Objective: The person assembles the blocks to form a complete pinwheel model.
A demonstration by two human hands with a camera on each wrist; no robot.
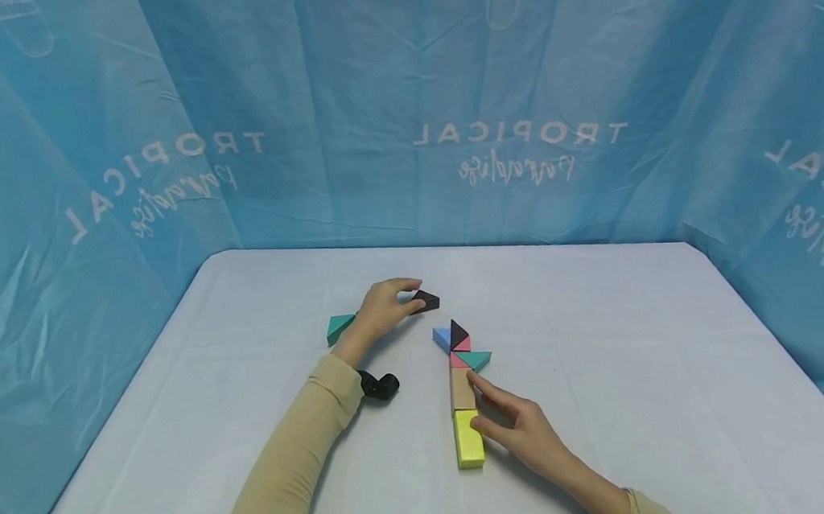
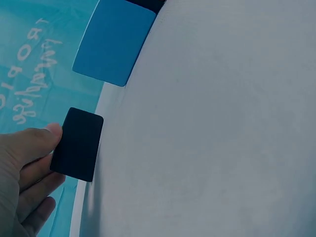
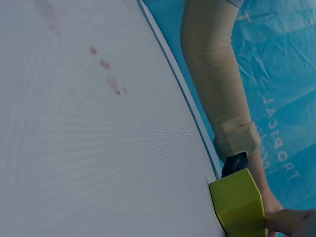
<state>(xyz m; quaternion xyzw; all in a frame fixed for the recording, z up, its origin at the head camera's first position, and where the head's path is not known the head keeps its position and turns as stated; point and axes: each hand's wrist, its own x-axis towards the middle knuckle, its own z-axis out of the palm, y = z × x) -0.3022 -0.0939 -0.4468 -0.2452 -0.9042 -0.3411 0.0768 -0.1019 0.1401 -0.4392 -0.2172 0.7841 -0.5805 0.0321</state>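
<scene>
My left hand [image 1: 383, 308] holds a black triangular block [image 1: 426, 300] between thumb and fingers. In the left wrist view, the thumb lies against the edge of this block [image 2: 77, 144] and the fingers pass behind it. My right hand [image 1: 531, 433] reaches the near end of a row of blocks, fingers only loosely bent. Its index fingertip is at the side of a plain wooden block [image 1: 462, 388], and its thumb touches a yellow block [image 1: 468, 440]. Beyond them lie a teal triangle [image 1: 474, 360], pink triangles, a blue triangle [image 1: 442, 336] and a black triangle [image 1: 459, 333].
A separate teal triangular block [image 1: 340, 327] lies left of the left hand, partly behind the wrist. A black device [image 1: 380, 386] sits at the left cuff. The white tabletop [image 1: 605, 306] is bordered by a blue printed curtain [image 1: 382, 66].
</scene>
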